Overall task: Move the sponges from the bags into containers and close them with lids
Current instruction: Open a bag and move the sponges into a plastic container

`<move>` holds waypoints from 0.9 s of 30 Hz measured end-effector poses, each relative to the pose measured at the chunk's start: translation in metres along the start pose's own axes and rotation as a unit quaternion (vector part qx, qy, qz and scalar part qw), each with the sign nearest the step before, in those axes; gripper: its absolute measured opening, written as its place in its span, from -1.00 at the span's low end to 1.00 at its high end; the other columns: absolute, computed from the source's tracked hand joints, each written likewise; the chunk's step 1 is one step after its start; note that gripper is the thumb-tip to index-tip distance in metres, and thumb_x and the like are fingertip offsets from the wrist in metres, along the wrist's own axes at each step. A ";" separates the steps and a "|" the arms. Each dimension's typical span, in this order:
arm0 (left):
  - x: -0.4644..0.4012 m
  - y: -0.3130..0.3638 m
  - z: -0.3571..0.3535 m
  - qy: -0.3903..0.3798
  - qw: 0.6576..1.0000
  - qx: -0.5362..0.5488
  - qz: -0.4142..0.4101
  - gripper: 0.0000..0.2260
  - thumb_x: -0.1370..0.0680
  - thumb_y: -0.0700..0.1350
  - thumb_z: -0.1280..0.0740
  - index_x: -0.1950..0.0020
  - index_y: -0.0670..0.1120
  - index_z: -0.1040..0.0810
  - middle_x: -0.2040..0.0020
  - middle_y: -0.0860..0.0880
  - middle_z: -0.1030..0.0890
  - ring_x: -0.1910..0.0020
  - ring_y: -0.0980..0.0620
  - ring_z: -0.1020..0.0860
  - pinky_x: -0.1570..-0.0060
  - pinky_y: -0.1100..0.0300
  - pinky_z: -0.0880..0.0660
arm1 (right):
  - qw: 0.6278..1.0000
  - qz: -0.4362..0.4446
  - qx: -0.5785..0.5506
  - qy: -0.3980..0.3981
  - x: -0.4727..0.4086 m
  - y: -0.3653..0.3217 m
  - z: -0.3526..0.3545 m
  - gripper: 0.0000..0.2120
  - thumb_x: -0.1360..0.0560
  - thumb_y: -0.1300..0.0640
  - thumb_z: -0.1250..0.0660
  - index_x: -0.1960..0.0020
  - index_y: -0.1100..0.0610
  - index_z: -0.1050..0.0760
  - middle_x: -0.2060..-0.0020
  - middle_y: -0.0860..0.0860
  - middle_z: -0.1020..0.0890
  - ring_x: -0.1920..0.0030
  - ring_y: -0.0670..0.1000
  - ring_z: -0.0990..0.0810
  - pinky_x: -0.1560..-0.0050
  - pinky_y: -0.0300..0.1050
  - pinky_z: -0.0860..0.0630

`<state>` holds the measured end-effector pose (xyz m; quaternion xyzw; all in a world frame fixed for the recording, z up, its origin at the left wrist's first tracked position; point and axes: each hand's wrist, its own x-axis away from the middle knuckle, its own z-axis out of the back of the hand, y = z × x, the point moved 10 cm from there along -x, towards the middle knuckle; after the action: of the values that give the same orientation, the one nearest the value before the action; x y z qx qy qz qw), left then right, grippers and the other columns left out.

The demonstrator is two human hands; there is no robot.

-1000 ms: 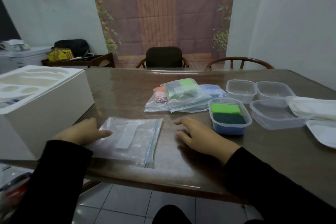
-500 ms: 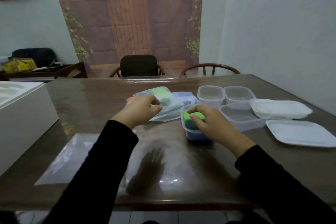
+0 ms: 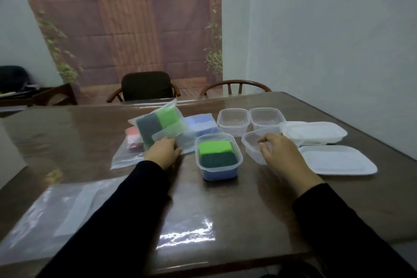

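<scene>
My left hand pinches the slippery, light sponge bag at its lower edge; my right hand, fingers curled, grips the thin, flexible empty container by its rim.

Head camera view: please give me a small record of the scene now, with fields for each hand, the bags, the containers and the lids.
left hand: left hand grips the raised bag of green and grey sponges
right hand: right hand holds the rim of a tilted empty container
filled container: filled container holds sponges, green on top, no lid
empty containers: two more stand behind
other bags: blue sponge bag, red sponge bag, flat empty bag
lids: white lids, unused, on the right
</scene>
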<state>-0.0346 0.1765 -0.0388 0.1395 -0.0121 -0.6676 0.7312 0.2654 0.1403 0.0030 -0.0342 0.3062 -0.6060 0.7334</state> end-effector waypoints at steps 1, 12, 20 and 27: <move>-0.002 -0.002 -0.001 -0.010 1.000 0.011 0.003 -0.77 -0.55 -0.03 -0.28 -0.07 -0.17 -0.53 -0.14 -0.19 -0.56 -0.10 -0.16 -0.54 -0.11 0.05 -0.47 | 1.000 -0.001 -0.004 -0.001 0.000 0.000 -0.002 -0.77 -0.53 0.17 -0.21 -0.09 0.18 -0.58 -0.08 0.13 -0.63 -0.09 0.12 -0.54 -0.19 -0.04 -0.43; -0.004 -0.003 0.001 -0.078 0.997 -0.014 -0.014 -0.83 -0.51 -0.18 -0.28 -0.07 -0.20 -0.54 -0.11 -0.17 -0.57 -0.10 -0.16 -0.53 -0.13 0.08 -0.44 | 1.000 -0.002 -0.028 -0.013 0.002 -0.003 -0.006 -0.77 -0.53 0.13 -0.19 -0.08 0.13 -0.58 -0.09 0.08 -0.62 -0.07 0.07 -0.53 -0.16 -0.03 -0.47; -0.002 -0.008 0.010 -0.083 0.995 0.046 0.001 -0.85 -0.49 -0.12 -0.31 0.26 -0.09 -0.44 0.21 -0.09 -0.52 0.19 -0.03 -0.47 0.14 0.21 -0.33 | 0.999 0.005 -0.044 0.006 0.005 -0.004 -0.002 -0.77 -0.53 0.19 -0.19 -0.10 0.17 -0.57 -0.09 0.12 -0.61 -0.09 0.09 -0.51 -0.17 -0.03 -0.43; 0.008 -0.002 0.008 -0.079 0.996 0.024 -0.028 -0.95 -0.51 -0.16 -0.30 0.08 -0.12 -0.45 0.06 -0.09 -0.54 0.10 0.00 -0.46 0.06 0.23 -0.37 | 0.998 0.012 -0.054 0.007 0.006 -0.007 -0.001 -0.78 -0.53 0.20 -0.20 -0.08 0.17 -0.58 -0.07 0.12 -0.61 -0.09 0.09 -0.52 -0.18 -0.01 -0.44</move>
<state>-0.0376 0.1669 -0.0329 0.1047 -0.0819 -0.6960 0.7056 0.2593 0.1339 0.0024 -0.0660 0.3438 -0.5802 0.7354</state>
